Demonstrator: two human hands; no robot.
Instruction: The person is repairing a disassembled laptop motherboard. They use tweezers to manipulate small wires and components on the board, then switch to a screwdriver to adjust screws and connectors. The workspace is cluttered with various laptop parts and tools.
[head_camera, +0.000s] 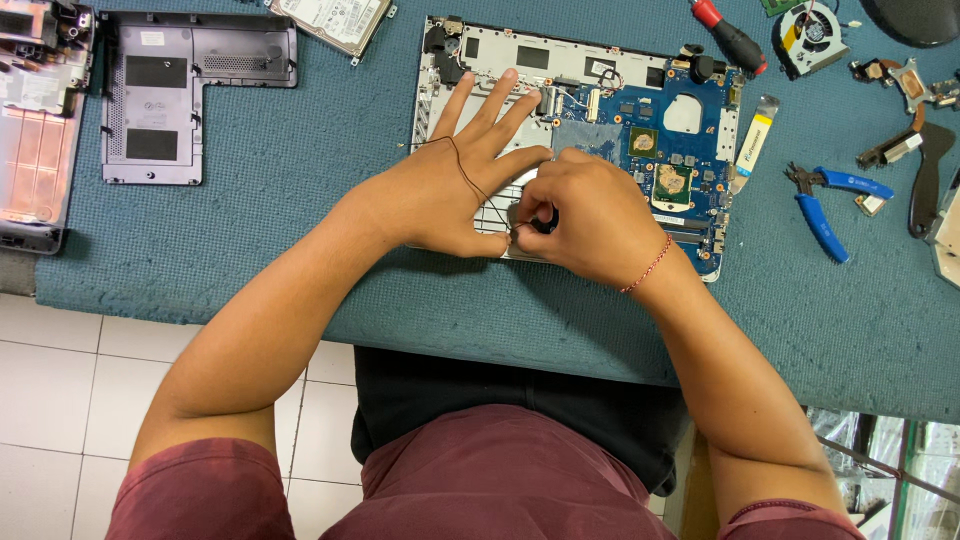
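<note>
In the head view, the left hand (455, 185) is lying flat on the opened laptop chassis (470, 60), fingers spread wide and gripping nothing, simply pressing the silver frame down onto the teal mat (280, 210). The right hand (585, 215) is curling just beside it, fingertips pinched together over a small dark part at the near edge of the chassis; I cannot tell whether it is actually gripping that part, because the knuckles are hiding the contact. The blue motherboard (690, 150) is sitting in the right half of the chassis, its bare chips exposed just beyond the right knuckles.

Elsewhere in the same view, 1 pair of blue-handled pliers (825, 205) is lying to the right, a red-handled screwdriver (730, 35) and a cooling fan (808, 35) are resting at the top, and a dark base cover (170, 85) is lying well apart at the left.

The risk, as I judge it: a hard pull with pinched fingers could tear a thin cable or connector, and a slipping knuckle could be scraping the exposed chips.
</note>
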